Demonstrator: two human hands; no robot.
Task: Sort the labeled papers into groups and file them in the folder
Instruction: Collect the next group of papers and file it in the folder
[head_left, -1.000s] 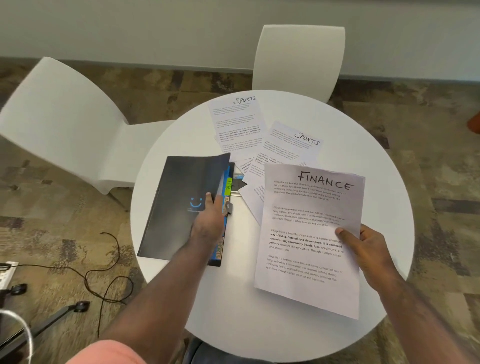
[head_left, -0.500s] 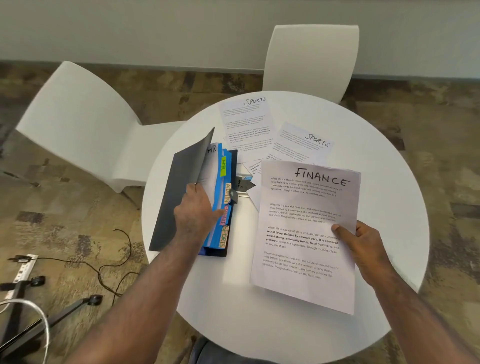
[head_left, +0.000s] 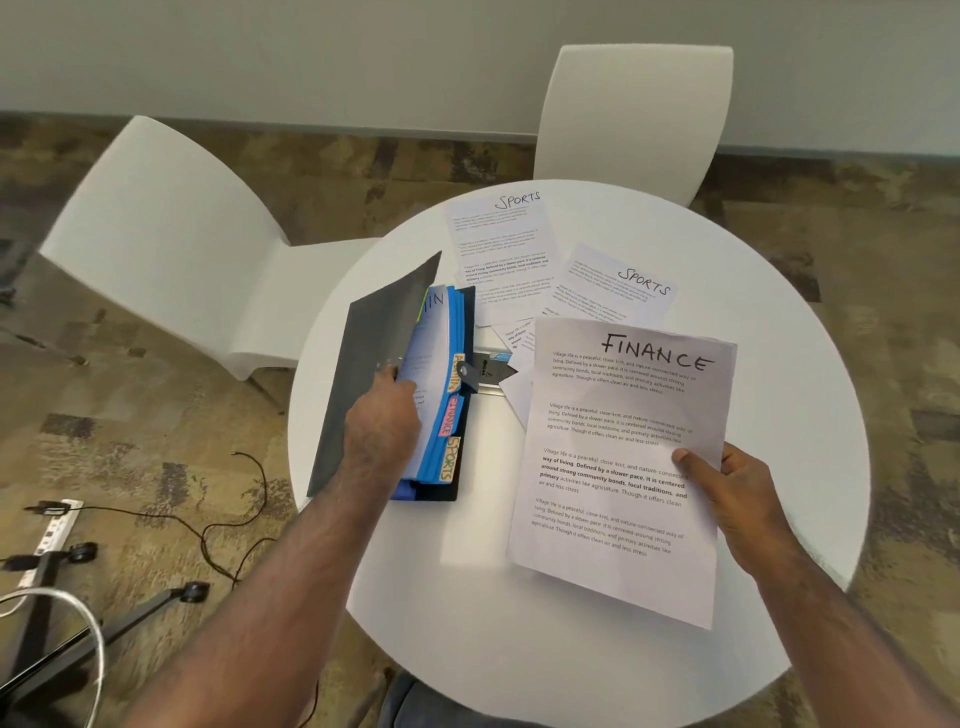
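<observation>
The left hand (head_left: 382, 426) holds open the dark grey cover of the tabbed blue folder (head_left: 439, 395) on the round white worktop (head_left: 519, 623), probably to reach the finance section, while the right hand (head_left: 737, 499) pinches the white FINANCE sheet (head_left: 618, 467) just right of it

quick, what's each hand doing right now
Left hand: fingers tucked into the open folder, holding its pages back.
Right hand: pinching the FINANCE paper, thumb on top.
</observation>
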